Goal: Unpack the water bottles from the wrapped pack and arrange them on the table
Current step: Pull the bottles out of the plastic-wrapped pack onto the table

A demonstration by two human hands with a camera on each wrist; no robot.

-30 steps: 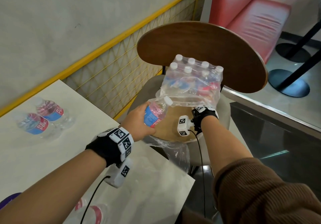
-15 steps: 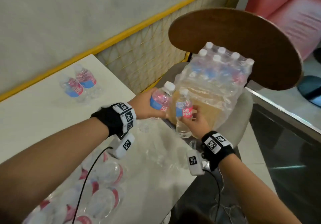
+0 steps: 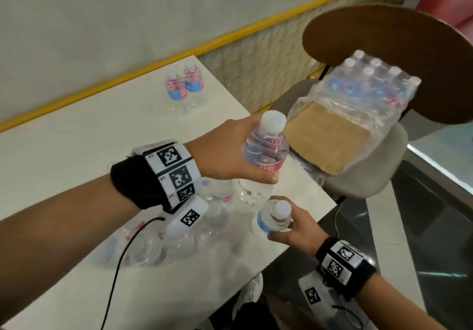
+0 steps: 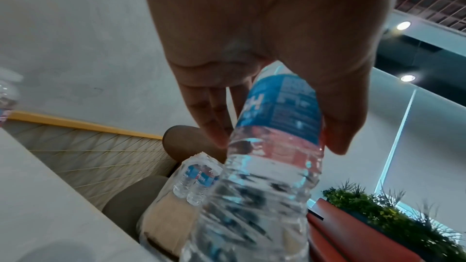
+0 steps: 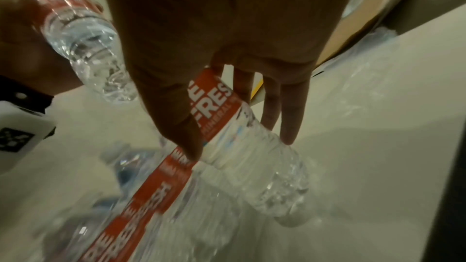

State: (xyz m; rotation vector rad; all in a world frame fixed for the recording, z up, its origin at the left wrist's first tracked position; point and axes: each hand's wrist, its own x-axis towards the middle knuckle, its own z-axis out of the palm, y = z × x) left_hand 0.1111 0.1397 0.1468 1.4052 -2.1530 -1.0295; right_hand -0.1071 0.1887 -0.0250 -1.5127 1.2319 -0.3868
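Observation:
My left hand (image 3: 238, 160) grips a clear water bottle (image 3: 265, 148) with a red and blue label, upright above the white table's (image 3: 76, 137) right edge. In the left wrist view the fingers (image 4: 214, 127) and thumb wrap round this bottle (image 4: 272, 146). Lower down, my right hand (image 3: 291, 227) holds a second bottle (image 3: 273, 217) near the table edge; in the right wrist view it pinches that bottle (image 5: 239, 136) at the label. The wrapped pack (image 3: 358, 91), torn open at the front, sits on the chair with several bottles inside.
Two bottles (image 3: 184, 84) stand at the table's far side by the wall. Several bottles (image 3: 179, 240) lie in a loose heap under my left wrist. The chair's wooden backrest (image 3: 384, 48) rises behind the pack, whose cardboard tray (image 3: 325, 137) shows.
My right hand drew a bottle out of the pack. Both hands then moved left and back from the chair to over the table, each with its bottle.

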